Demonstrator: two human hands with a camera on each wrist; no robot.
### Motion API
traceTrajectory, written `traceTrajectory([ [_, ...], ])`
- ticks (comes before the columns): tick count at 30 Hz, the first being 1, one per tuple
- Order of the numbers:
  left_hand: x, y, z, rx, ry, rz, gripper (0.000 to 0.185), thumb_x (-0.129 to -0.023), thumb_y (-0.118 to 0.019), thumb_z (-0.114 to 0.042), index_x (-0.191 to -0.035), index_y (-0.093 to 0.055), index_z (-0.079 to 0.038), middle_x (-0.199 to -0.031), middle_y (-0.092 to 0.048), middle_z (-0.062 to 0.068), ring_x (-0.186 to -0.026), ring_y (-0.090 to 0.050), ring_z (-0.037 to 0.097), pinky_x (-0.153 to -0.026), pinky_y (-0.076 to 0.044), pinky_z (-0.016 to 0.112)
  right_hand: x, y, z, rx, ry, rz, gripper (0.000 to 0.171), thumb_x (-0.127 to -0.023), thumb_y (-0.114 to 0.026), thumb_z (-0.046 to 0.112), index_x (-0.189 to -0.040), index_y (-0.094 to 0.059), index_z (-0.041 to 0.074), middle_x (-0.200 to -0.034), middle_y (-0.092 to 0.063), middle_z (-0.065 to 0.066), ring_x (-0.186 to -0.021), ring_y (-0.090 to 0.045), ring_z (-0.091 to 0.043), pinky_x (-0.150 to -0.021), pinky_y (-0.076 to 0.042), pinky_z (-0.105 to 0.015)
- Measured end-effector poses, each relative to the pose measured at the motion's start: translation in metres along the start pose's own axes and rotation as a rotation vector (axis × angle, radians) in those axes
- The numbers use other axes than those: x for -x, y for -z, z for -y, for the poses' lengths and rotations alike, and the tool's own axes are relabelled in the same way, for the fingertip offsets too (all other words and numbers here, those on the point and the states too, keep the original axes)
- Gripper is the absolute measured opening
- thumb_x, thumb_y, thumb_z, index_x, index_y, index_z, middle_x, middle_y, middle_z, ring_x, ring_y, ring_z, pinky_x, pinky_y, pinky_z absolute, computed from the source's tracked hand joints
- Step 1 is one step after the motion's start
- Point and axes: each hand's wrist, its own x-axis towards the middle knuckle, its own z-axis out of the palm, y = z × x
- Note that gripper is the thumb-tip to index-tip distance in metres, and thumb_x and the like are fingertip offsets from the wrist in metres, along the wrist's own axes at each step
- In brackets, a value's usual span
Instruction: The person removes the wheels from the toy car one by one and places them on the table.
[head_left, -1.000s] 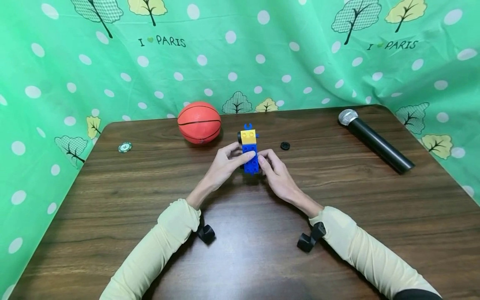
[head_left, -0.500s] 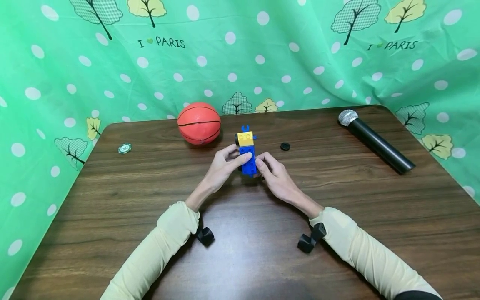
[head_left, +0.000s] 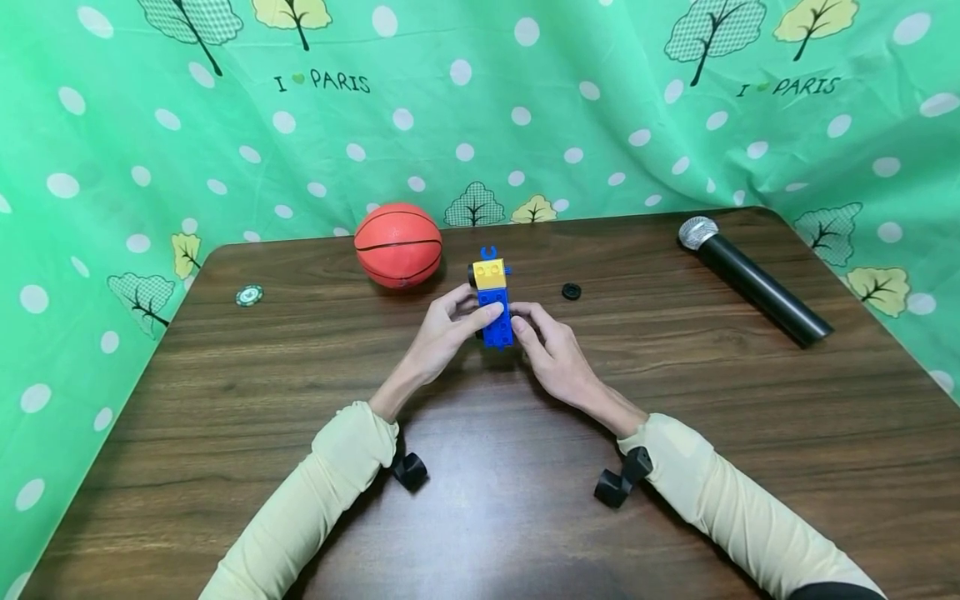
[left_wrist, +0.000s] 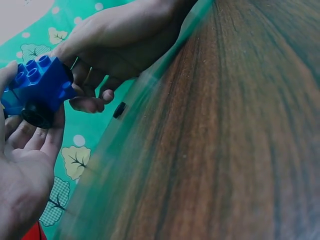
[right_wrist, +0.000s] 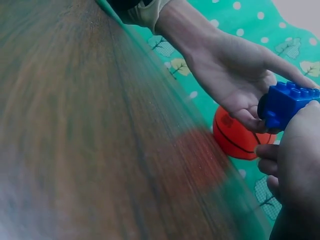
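Both hands had lifted the blue-and-yellow plastic brick toy (head_left: pixel 494 302) slightly toward the table's far edge. Left hand (head_left: pixel 447 327) pinched its blue body between thumb and fingers; right hand (head_left: pixel 550 344) pinched the opposite side. It hung above the brown wooden table (head_left: pixel 225 400), near the orange rubber basketball (head_left: pixel 397 244). With only 2 light pinches, twisting could probably pop bricks apart.

Plenty of bare dark wooden table (head_left: pixel 487 517) near and between the forearms, so moving there is easy. Far-left of the hands sits an orange rubber basketball (head_left: pixel 398 244), pretty close. A small black round cap (head_left: pixel 572 291) lies just right. The long black microphone (head_left: pixel 753 279) blocks the far right; a green-white round token (head_left: pixel 250 294) sits far left.
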Motion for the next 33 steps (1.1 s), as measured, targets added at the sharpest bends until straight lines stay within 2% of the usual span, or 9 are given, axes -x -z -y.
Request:
traceTrajectory([
  [6,-0.0001,0.0001,0.0007,0.004,-0.008,0.003,0.041,-0.099,-0.065,-0.015,-0.133,-0.059,0.006,-0.119,-0.070,0.020,-0.104,-0.069,0.023,-0.101,-0.051,0.040,-0.0011,-0.0006,-0.0007,0.034,0.033,-0.009,0.033,-0.113,-0.043,0.021,-0.130,-0.060,-0.001,-0.077,-0.057,-0.006,-0.065,-0.052,-0.015,-0.064,-0.045,-0.034],
  [15,-0.0006,0.0011,0.0000,0.008,-0.008,0.017,0.039,-0.098,-0.065,-0.013,-0.130,-0.059,0.007,-0.117,-0.070,0.021,-0.100,-0.070,0.022,-0.101,-0.051,0.041,-0.0004,-0.0007,-0.0008,0.085,0.101,-0.055,0.022,-0.109,-0.051,0.009,-0.123,-0.064,-0.003,-0.100,-0.072,-0.012,-0.082,-0.066,-0.020,-0.072,-0.054,-0.040],
  [18,-0.0004,0.0019,-0.0001,0.004,-0.004,0.023,0.038,-0.098,-0.065,-0.013,-0.131,-0.059,0.007,-0.117,-0.070,0.021,-0.101,-0.071,0.024,-0.102,-0.051,0.041,-0.0002,-0.0015,-0.0014,0.088,0.122,-0.067,0.020,-0.108,-0.053,0.005,-0.121,-0.064,-0.004,-0.102,-0.073,-0.013,-0.088,-0.068,-0.022,-0.075,-0.055,-0.041],
  [27,-0.0001,0.0033,0.0004,-0.015,0.001,0.032,0.037,-0.100,-0.064,-0.013,-0.132,-0.059,0.006,-0.118,-0.070,0.020,-0.102,-0.071,0.026,-0.101,-0.051,0.041,-0.0003,-0.0026,-0.0025,0.094,0.139,-0.092,0.016,-0.107,-0.055,0.007,-0.117,-0.064,-0.002,-0.095,-0.070,-0.009,-0.081,-0.063,-0.017,-0.071,-0.052,-0.034],
  [33,0.0006,0.0028,-0.0011,-0.066,-0.015,0.037,0.035,-0.101,-0.065,-0.017,-0.129,-0.061,0.003,-0.116,-0.072,0.018,-0.101,-0.072,0.026,-0.098,-0.053,0.039,-0.0003,-0.0038,-0.0023,0.111,0.181,-0.125,0.011,-0.103,-0.058,0.002,-0.112,-0.062,-0.002,-0.087,-0.065,-0.006,-0.073,-0.057,-0.015,-0.063,-0.047,-0.030],
])
